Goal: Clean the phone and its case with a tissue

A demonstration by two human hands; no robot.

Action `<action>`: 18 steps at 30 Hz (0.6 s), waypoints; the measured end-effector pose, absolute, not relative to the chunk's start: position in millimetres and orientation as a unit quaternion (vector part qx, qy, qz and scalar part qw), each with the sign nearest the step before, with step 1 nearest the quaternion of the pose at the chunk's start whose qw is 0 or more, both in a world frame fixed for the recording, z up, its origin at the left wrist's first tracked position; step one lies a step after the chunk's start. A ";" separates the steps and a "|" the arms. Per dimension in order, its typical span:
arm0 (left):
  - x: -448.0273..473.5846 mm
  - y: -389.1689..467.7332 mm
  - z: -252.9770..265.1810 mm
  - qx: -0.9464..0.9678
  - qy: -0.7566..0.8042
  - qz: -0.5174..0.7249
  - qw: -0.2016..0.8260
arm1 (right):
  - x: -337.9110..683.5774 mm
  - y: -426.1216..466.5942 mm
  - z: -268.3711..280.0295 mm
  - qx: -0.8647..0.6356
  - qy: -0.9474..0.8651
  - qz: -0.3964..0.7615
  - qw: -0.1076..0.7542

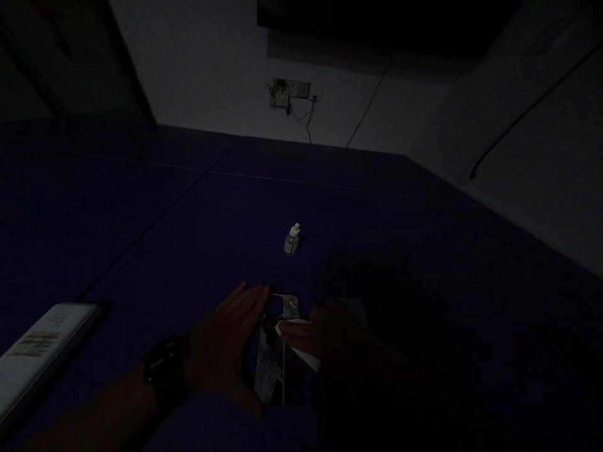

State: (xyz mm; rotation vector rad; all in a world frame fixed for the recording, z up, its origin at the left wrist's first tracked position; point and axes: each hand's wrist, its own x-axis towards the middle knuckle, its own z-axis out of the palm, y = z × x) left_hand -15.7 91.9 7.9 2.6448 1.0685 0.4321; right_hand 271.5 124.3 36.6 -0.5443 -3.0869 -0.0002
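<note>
In the head view, lower centre, a patterned rectangular phone case with a camera cutout (269, 367) lies on a dark blue tabletop (198, 245). The left hand (221, 345), spread open, frames its left edge. The right hand (336, 333) pinches a folded white cloth (306, 355) against it, apparently wiping; continuing calls for light pressure and a steadied case.

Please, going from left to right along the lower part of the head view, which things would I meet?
White object with printing, dark wristwatch, left hand, phone case, right hand.
</note>
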 end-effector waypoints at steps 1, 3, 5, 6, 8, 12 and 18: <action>-16.0 92.1 7.9 0.909 0.365 0.152 0.129 | 271.6 123.9 36.1 -0.185 -0.983 -0.003 0.007; -16.1 92.0 8.2 0.910 0.363 0.152 0.128 | 272.5 123.0 35.7 -0.200 -0.980 -0.005 0.007; -16.1 91.7 8.2 0.910 0.367 0.147 0.124 | 272.6 122.0 35.4 -0.192 -0.981 0.001 -0.003; -16.1 91.4 8.1 0.910 0.369 0.146 0.122 | 272.1 121.6 35.0 -0.187 -0.982 0.003 -0.007; -16.1 91.0 7.7 0.910 0.367 0.146 0.124 | 270.7 121.3 34.2 -0.190 -0.982 -0.002 -0.008; -16.5 90.7 7.2 0.909 0.365 0.155 0.125 | 272.3 123.0 35.5 -0.218 -0.976 -0.012 0.007; -16.2 91.3 6.8 0.913 0.363 0.148 0.109 | 273.5 122.8 35.0 -0.186 -0.983 0.001 0.010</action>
